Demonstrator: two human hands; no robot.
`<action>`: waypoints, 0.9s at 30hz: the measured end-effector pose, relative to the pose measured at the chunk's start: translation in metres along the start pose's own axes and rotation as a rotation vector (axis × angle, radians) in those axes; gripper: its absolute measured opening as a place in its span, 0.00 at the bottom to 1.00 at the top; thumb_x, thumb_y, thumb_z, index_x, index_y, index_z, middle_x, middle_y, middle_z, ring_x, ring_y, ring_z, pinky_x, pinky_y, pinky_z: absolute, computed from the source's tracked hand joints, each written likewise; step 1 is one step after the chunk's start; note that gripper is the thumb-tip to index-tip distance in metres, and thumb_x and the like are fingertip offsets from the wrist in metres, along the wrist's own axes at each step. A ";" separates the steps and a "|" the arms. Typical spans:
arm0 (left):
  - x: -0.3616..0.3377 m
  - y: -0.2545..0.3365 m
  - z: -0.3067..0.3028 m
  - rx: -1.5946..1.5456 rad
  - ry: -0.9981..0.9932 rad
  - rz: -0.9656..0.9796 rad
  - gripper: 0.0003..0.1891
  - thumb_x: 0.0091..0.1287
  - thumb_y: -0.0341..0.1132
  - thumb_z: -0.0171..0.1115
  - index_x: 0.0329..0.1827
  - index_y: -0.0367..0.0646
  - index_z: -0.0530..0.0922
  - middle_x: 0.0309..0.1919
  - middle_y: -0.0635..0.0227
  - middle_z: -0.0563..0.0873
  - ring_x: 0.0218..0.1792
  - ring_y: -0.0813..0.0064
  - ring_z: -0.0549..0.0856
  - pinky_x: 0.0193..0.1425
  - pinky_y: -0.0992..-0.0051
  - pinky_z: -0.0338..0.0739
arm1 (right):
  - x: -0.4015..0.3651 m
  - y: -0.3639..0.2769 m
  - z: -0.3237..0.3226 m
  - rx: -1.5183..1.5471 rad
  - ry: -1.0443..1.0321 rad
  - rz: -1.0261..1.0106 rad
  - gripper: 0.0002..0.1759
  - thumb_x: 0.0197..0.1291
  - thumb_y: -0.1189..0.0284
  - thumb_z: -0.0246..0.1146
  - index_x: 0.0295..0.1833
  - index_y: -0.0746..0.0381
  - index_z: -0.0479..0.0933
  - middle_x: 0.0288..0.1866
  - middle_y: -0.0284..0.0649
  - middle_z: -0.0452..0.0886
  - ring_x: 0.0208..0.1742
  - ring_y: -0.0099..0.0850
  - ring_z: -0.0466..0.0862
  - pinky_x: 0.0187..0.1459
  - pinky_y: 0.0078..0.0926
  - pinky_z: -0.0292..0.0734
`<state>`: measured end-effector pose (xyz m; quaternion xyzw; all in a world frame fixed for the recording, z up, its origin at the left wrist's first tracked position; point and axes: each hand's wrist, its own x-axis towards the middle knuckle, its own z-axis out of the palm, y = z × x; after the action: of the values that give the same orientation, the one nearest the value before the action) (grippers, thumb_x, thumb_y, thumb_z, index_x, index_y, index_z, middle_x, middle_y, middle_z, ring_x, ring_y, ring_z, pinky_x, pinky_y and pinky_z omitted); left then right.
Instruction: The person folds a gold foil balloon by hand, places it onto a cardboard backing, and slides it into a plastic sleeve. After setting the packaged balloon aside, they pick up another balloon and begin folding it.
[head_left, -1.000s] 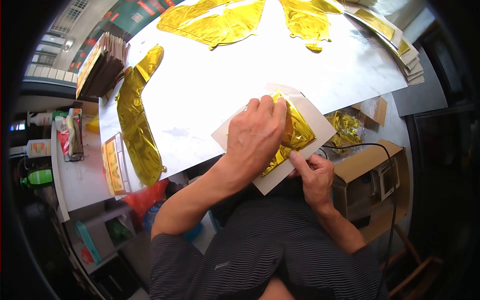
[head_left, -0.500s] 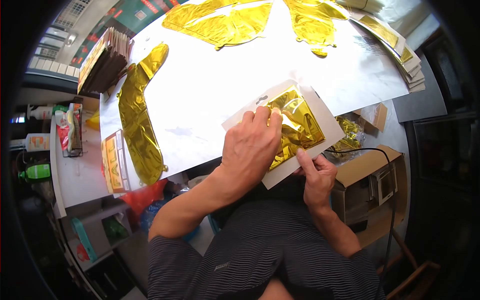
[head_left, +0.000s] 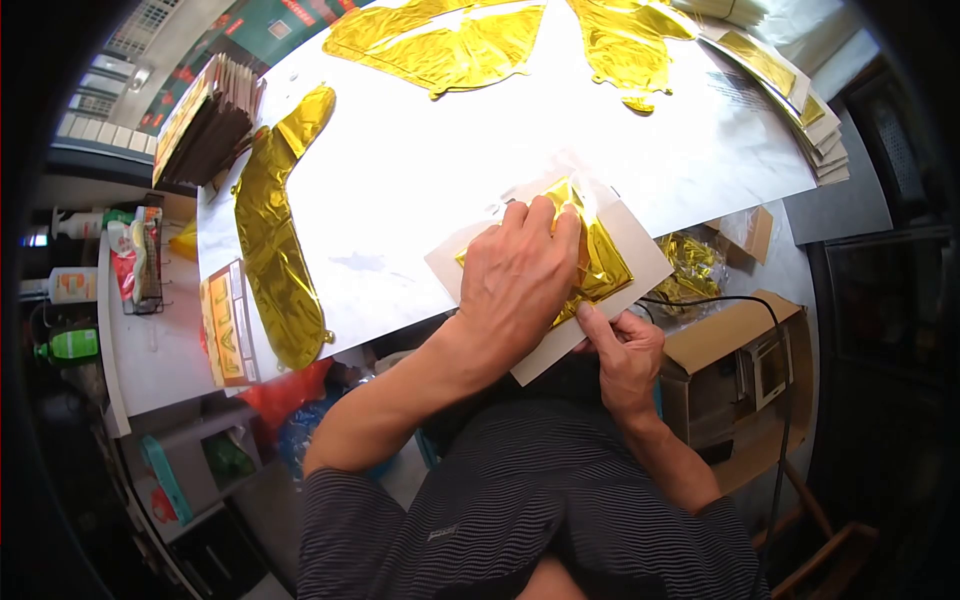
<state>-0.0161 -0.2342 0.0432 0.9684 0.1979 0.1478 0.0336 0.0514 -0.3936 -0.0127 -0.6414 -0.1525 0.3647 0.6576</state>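
Observation:
Under my hands, a pale backing card (head_left: 643, 238) lies tilted at the table's front edge, its near corner sticking out past it. A folded gold foil balloon (head_left: 607, 262) rests on the card, creased and shiny. My left hand (head_left: 520, 262) lies over the foil with its fingers bent and close together; its fingertips are on the foil and partly hidden. My right hand (head_left: 630, 358) pinches the card's near right edge, thumb on top and fingers beneath.
Flat gold foil balloons (head_left: 270, 240) lie at the left and far side of the white table (head_left: 390, 200). Card stacks (head_left: 200, 125) stand at both far corners. A printed card (head_left: 228, 325) lies front left. Below right are a cardboard box (head_left: 725, 345), a black cable (head_left: 783, 400) and crumpled gold foil (head_left: 690, 265).
The card and both hands have shifted slightly left and toward me. My left hand has slid across the foil, and a gold part now shows left of its fingers.

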 end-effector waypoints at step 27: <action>0.001 0.004 0.000 -0.088 0.063 0.090 0.25 0.59 0.30 0.70 0.63 0.42 0.82 0.39 0.65 0.80 0.42 0.65 0.85 0.38 0.68 0.82 | -0.003 0.005 0.003 0.018 0.024 -0.037 0.12 0.73 0.73 0.70 0.38 0.72 0.86 0.32 0.36 0.88 0.28 0.19 0.83 0.32 0.18 0.80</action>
<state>-0.0136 -0.2373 0.0439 0.9688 0.1482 0.1883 0.0631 0.0457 -0.3941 -0.0164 -0.6369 -0.1530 0.3461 0.6717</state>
